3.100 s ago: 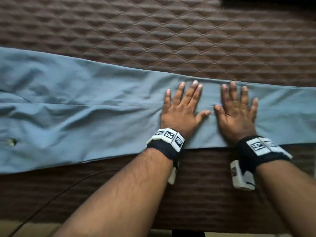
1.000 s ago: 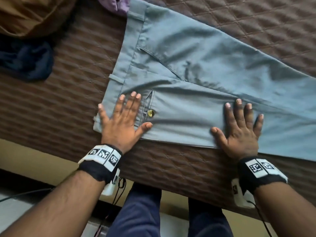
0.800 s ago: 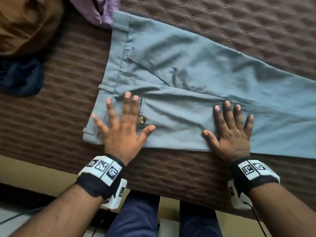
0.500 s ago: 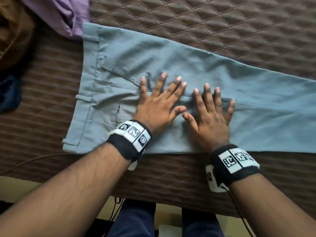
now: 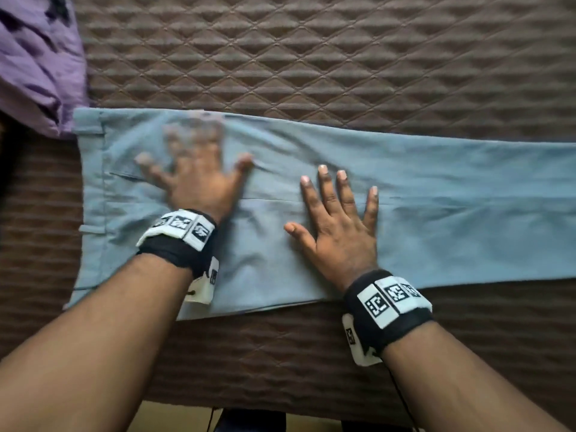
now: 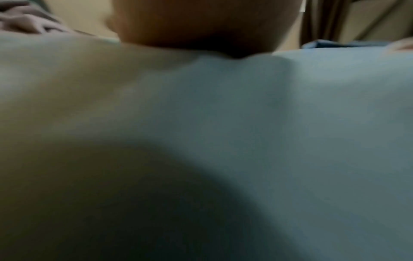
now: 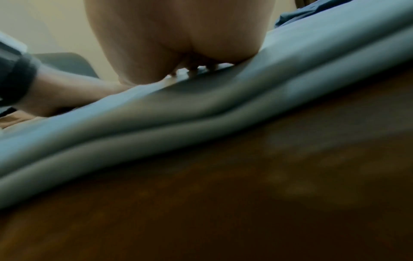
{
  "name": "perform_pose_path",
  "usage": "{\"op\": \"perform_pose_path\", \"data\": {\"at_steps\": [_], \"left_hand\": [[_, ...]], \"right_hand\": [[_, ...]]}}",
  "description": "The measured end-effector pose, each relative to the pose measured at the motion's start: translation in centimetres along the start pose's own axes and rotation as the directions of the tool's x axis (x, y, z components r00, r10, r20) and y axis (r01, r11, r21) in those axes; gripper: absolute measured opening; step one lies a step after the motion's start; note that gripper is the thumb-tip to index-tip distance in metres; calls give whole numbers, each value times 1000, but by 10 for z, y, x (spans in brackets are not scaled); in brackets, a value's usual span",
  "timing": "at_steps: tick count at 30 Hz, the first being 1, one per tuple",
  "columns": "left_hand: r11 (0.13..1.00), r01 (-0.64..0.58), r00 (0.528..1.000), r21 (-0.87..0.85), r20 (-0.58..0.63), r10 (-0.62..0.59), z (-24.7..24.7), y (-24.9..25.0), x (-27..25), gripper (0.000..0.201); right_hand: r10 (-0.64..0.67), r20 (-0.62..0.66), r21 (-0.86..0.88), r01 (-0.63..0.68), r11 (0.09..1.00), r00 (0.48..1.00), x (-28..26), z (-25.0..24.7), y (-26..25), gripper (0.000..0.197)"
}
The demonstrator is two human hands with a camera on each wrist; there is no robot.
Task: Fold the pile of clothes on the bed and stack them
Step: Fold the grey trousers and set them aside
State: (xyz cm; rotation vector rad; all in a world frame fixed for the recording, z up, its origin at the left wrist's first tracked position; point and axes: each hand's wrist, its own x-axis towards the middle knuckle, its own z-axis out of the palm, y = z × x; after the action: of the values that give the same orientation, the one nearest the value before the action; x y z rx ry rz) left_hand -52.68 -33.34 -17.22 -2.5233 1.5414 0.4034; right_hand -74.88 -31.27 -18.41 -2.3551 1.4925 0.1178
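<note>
A purple garment lies bunched at the far left of the quilted bed. The grey-blue trousers stretch flat across it, leg over leg, ready for folding. The left hand, blurred but seemingly splayed flat, smooths near the waistband; the right hand presses open-fingered just beside it, pinning the cloth.

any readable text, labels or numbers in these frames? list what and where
No readable words or numbers.
Left wristband: black-and-white square marker codes, no letters.
Right wristband: same kind of marker codes, no letters.
Blue-grey trousers: no label or brand shows.
Both wrist views: too blurred to show any text.
</note>
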Motion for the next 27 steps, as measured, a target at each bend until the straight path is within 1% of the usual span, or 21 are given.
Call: {"op": "perform_pose_path", "data": {"at_steps": [1,2,3,4,5,6,7,9,10,11,12,13,16,18,20,22,23,25,26,27], "left_hand": [[983,174,983,-54,-43,-176,-3,7,-5,80],[987,147,984,-64,-88,-152,-5,26,-13,78],[998,-45,994,-45,-106,40,-5,42,-25,74],[953,-302,951,-16,-79,299,-1,64,-35,69],[861,-508,860,18,-35,508,8,89,-48,65],[804,-594,804,38,4,594,13,107,-59,63],[812,-582,813,42,56,579,19,127,-66,63],[926,-377,919,-11,117,375,26,145,-70,69],[954,-299,947,-33,110,301,28,159,-73,72],[959,-281,955,-38,85,283,28,168,-77,75],[951,-305,949,-43,71,307,27,186,-85,76],[934,-353,931,-46,76,356,28,200,-92,75],[867,-495,861,-59,102,498,40,247,-117,75],[841,-537,833,-63,118,541,50,276,-131,76],[826,-559,819,-70,114,563,59,302,-144,75],[848,-526,841,-65,105,531,66,321,-153,77],[863,-501,857,-58,104,505,68,326,-156,77],[882,-467,877,-58,99,470,72,331,-158,79],[885,-461,880,-60,94,465,73,330,-158,79],[886,-460,881,-63,92,464,74,330,-158,80]], "right_hand": [[22,-13,11,-22,1000,1000,0,-2,10,75],[50,-25,23,-50,999,998,-1,-6,26,76],[70,-30,34,-69,997,997,0,-9,38,76],[87,-26,39,-86,996,996,0,-12,53,77],[108,-24,38,-107,994,994,-2,-17,72,76],[131,-16,30,-131,991,991,-3,-23,89,76],[157,-8,16,-157,987,988,-8,-28,115,76],[193,20,-15,-192,981,981,-15,-37,163,76],[218,17,-29,-217,976,976,-21,-44,196,77],[242,5,-34,-241,970,970,-27,-50,225,78],[268,-8,-34,-268,963,963,-34,-58,260,79],[296,-15,-29,-297,955,955,-41,-65,292,80],[391,-11,4,-391,920,920,-69,-87,393,84],[478,-13,4,-478,878,878,-92,-99,452,85],[562,8,3,-562,827,827,-112,-111,493,83],[612,2,15,-612,790,791,-122,-121,513,83],[623,-29,46,-621,782,782,-123,-125,517,85],[632,-108,177,-611,772,767,-123,-130,517,82],[643,-132,267,-597,756,755,-122,-130,515,76],[669,-129,340,-601,724,732,-120,-129,514,69]]}}
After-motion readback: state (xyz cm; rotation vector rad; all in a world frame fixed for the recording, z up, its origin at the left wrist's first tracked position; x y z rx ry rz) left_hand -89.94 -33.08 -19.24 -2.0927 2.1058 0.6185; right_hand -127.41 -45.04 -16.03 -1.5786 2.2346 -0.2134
